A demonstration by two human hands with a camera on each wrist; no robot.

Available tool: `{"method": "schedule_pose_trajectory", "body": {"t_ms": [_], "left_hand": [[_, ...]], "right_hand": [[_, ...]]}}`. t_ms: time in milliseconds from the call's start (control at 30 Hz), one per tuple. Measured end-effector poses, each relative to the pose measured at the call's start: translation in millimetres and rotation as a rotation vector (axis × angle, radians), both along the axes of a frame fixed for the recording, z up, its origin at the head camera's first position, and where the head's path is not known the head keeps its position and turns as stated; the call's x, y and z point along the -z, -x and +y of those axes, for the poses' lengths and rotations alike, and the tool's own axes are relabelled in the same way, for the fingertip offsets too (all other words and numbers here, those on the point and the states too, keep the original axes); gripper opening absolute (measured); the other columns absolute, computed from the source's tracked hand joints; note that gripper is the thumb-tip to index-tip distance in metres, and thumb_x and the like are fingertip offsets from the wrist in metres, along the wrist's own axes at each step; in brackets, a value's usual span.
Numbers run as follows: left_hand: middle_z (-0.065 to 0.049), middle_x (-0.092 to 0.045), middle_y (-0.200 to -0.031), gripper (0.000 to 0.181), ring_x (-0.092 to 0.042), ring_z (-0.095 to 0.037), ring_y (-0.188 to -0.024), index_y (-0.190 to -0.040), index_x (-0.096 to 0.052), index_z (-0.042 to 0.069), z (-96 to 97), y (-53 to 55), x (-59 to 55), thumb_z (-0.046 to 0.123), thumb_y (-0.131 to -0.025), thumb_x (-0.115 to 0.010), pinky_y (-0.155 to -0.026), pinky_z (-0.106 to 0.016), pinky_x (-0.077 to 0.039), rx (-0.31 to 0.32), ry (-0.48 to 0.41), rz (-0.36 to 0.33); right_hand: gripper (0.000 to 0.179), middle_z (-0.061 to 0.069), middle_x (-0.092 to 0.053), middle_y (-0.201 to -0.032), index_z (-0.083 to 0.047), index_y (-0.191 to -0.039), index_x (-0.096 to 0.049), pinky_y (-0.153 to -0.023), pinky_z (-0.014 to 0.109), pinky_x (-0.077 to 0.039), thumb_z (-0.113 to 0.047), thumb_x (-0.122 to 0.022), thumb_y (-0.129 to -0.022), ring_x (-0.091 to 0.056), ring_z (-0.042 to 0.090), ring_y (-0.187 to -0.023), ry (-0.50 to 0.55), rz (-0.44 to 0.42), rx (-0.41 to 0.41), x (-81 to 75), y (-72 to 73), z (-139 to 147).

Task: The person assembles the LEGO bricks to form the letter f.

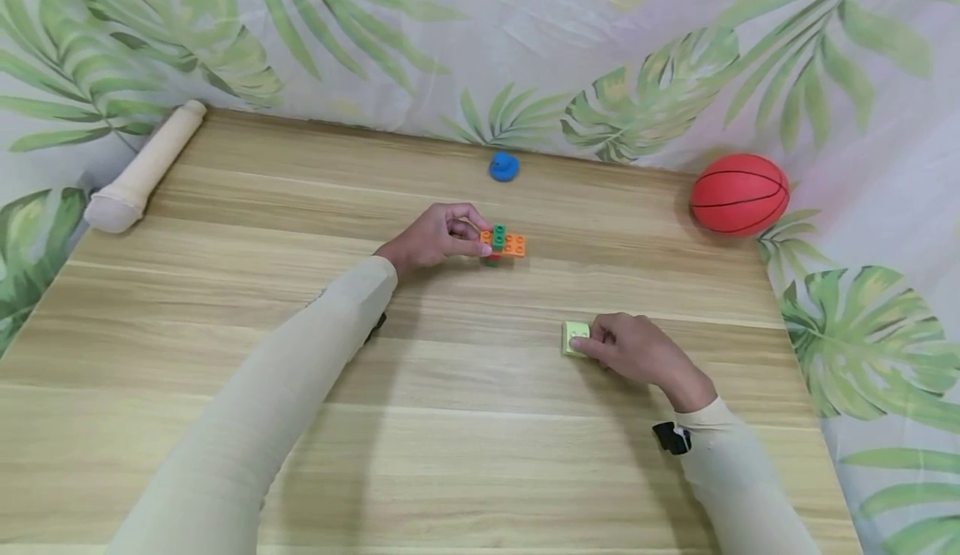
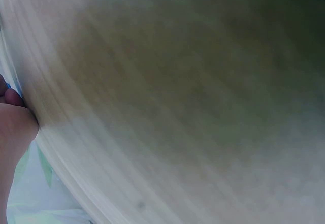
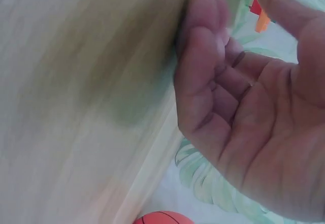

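Note:
Near the middle of the table in the head view, my left hand [image 1: 437, 237] pinches a small stack of toy building bricks [image 1: 513, 244]: orange, green and red pieces joined together. Lower and to the right, my right hand [image 1: 637, 347] holds a pale green building brick [image 1: 574, 332] by its right side, thumb over its studded top. The right wrist view shows that hand's curled fingers [image 3: 200, 71] beside the pale green brick [image 3: 234, 0]. Only a sliver of the left hand [image 2: 15, 132] appears in the left wrist view, its bricks hidden there.
A blue rubber duck [image 1: 504, 167] sits behind the stack near the table's back edge. On the right stands a red ball [image 1: 740, 194] with black lines. A beige microphone-shaped object [image 1: 150, 163] lies along the far left. Leaf-patterned cloth [image 1: 525, 38] hangs behind the wooden table [image 1: 465, 472].

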State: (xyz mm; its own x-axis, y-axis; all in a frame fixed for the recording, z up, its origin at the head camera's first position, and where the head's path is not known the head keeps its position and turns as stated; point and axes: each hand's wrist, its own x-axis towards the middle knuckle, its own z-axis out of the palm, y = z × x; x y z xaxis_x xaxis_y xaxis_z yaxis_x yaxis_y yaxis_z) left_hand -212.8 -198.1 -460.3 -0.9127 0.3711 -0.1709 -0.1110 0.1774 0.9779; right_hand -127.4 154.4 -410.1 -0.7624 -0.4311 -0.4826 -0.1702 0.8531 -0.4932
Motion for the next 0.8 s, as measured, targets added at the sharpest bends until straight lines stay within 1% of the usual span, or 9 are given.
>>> {"method": "schedule_pose_trajectory", "body": {"t_ms": [100, 167, 233, 300, 400, 467, 633, 700, 800], "left_hand": [[0.000, -0.079, -0.101, 0.028, -0.070, -0.010, -0.092, -0.120, -0.071, 0.003, 1.3, 0.4, 0.4, 0.007, -0.094, -0.083, -0.078, -0.021, -0.054, 0.011, -0.006, -0.005], [0.000, -0.078, -0.100, 0.029, -0.069, -0.010, -0.092, -0.120, -0.071, 0.003, 1.0, 0.6, 0.6, 0.009, -0.094, -0.083, -0.078, -0.021, -0.054, 0.014, -0.005, -0.010], [0.001, -0.078, -0.098, 0.030, -0.068, -0.010, -0.090, -0.121, -0.071, 0.004, 0.1, 0.3, 0.4, 0.009, -0.094, -0.083, -0.076, -0.021, -0.053, 0.008, 0.001, -0.014], [0.001, -0.077, -0.097, 0.031, -0.067, -0.011, -0.089, -0.122, -0.071, 0.004, -0.8, 0.4, 0.5, 0.010, -0.094, -0.084, -0.075, -0.021, -0.052, 0.003, 0.009, -0.016], [0.002, -0.078, -0.098, 0.031, -0.067, -0.010, -0.089, -0.122, -0.072, 0.004, -1.9, 0.8, 0.5, 0.010, -0.094, -0.084, -0.076, -0.021, -0.052, 0.001, 0.014, -0.013], [0.002, -0.078, -0.098, 0.030, -0.068, -0.010, -0.089, -0.121, -0.072, 0.004, -2.2, 1.3, 1.2, 0.010, -0.094, -0.084, -0.075, -0.020, -0.052, 0.002, 0.017, -0.010], [0.001, -0.078, -0.096, 0.029, -0.068, -0.009, -0.086, -0.120, -0.072, 0.005, -1.5, 1.6, 2.1, 0.010, -0.094, -0.083, -0.072, -0.021, -0.050, 0.000, 0.018, -0.006], [0.001, -0.078, -0.096, 0.029, -0.068, -0.010, -0.087, -0.120, -0.072, 0.005, -1.2, 1.6, 2.0, 0.010, -0.094, -0.083, -0.072, -0.021, -0.050, -0.002, 0.018, -0.008], [0.001, -0.078, -0.096, 0.029, -0.068, -0.010, -0.088, -0.120, -0.072, 0.005, -0.8, 1.6, 1.7, 0.009, -0.094, -0.083, -0.073, -0.021, -0.051, -0.001, 0.018, -0.011]], "right_hand": [[0.037, -0.005, -0.051, -0.070, -0.014, -0.083, -0.064, -0.064, 0.029, -0.038, -0.044, -0.070, -0.104, -0.047, 0.014, -0.067, 0.000, 0.023, 0.021, 0.5, 1.5, 1.6], [0.028, -0.002, -0.060, -0.079, -0.011, -0.094, -0.069, -0.070, 0.031, -0.045, -0.037, -0.071, -0.105, -0.054, 0.014, -0.075, 0.036, 0.077, -0.006, -0.7, 2.2, 4.0], [0.017, 0.005, -0.067, -0.094, -0.008, -0.112, -0.071, -0.078, 0.036, -0.052, -0.023, -0.073, -0.104, -0.060, 0.018, -0.085, 0.091, 0.146, -0.058, -0.9, 2.6, 6.8], [0.031, 0.012, -0.067, -0.113, -0.006, -0.131, -0.068, -0.087, 0.042, -0.056, -0.008, -0.074, -0.100, -0.063, 0.023, -0.098, 0.155, 0.203, -0.129, 0.7, 2.5, 8.5], [0.052, 0.016, -0.061, -0.126, -0.010, -0.144, -0.064, -0.095, 0.047, -0.057, 0.006, -0.073, -0.096, -0.061, 0.027, -0.110, 0.208, 0.223, -0.227, 3.6, 1.3, 7.8], [0.052, 0.013, -0.060, -0.127, -0.014, -0.144, -0.066, -0.096, 0.045, -0.057, 0.005, -0.075, -0.096, -0.060, 0.026, -0.114, 0.211, 0.220, -0.245, 5.8, 0.2, 6.0], [0.038, 0.005, -0.062, -0.112, -0.015, -0.126, -0.076, -0.086, 0.034, -0.052, -0.010, -0.087, -0.090, -0.057, 0.018, -0.099, 0.150, 0.246, -0.197, 9.4, -2.2, 1.7], [0.037, 0.005, -0.062, -0.109, -0.014, -0.123, -0.076, -0.084, 0.034, -0.051, -0.015, -0.090, -0.088, -0.056, 0.017, -0.096, 0.129, 0.257, -0.182, 10.2, -3.1, 0.4], [0.038, 0.005, -0.063, -0.115, -0.014, -0.123, -0.075, -0.089, 0.038, -0.053, -0.018, -0.091, -0.088, -0.058, 0.018, -0.101, 0.125, 0.270, -0.183, 11.8, -4.5, -0.9]]}}
